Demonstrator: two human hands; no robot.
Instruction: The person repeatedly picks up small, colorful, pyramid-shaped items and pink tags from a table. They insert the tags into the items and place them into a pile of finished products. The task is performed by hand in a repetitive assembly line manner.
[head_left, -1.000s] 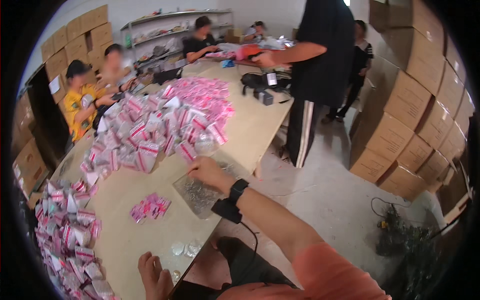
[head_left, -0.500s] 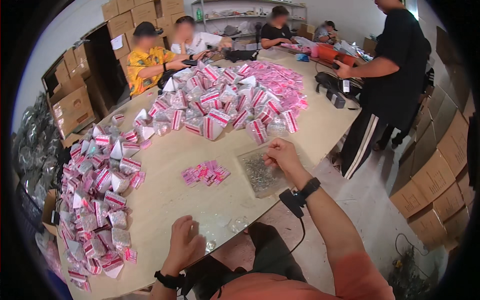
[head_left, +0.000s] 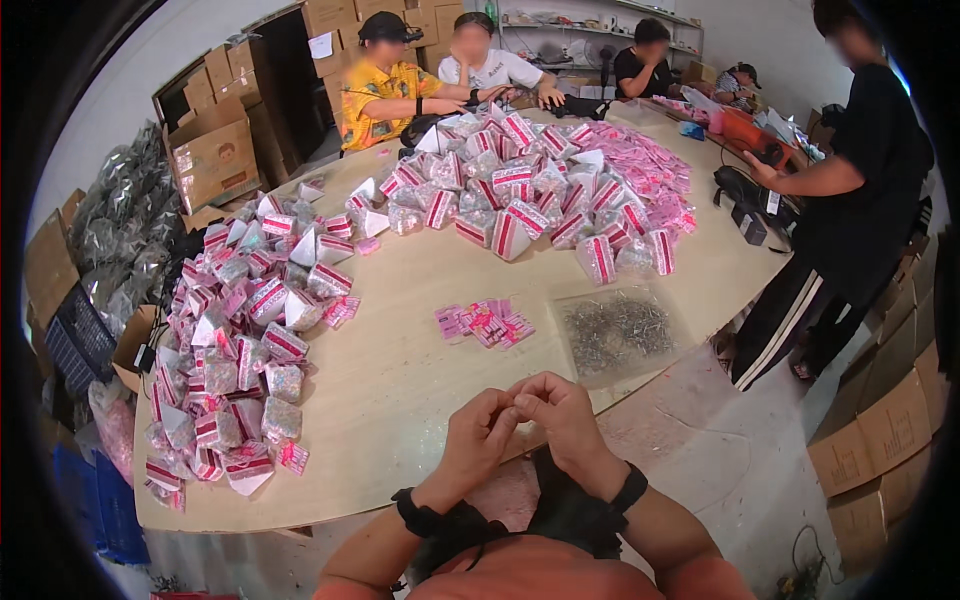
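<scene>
At the near table edge my left hand (head_left: pixel 480 432) and my right hand (head_left: pixel 560 412) meet, thumbs and fingertips pinched together. Whatever lies between the fingertips is too small or too covered to make out. Just beyond the right hand is a shallow clear tray (head_left: pixel 594 376) holding many thin metal pieces (head_left: pixel 622 330). A small loose pile of pink printed cards (head_left: pixel 487 323) lies on the tabletop (head_left: pixel 400 350), left of the tray and beyond my hands.
Clear bags with pink-and-white labels (head_left: pixel 225 375) heap along the left side, and more bags (head_left: pixel 510 190) along the far side beside flat pink packets (head_left: pixel 640 160). Several people sit beyond; one person (head_left: pixel 840 190) stands at right. Cartons (head_left: pixel 880 430) line the right.
My right hand has left the metal pieces in the tray and come back to my left hand, which has risen off the near edge. The view has shifted.
</scene>
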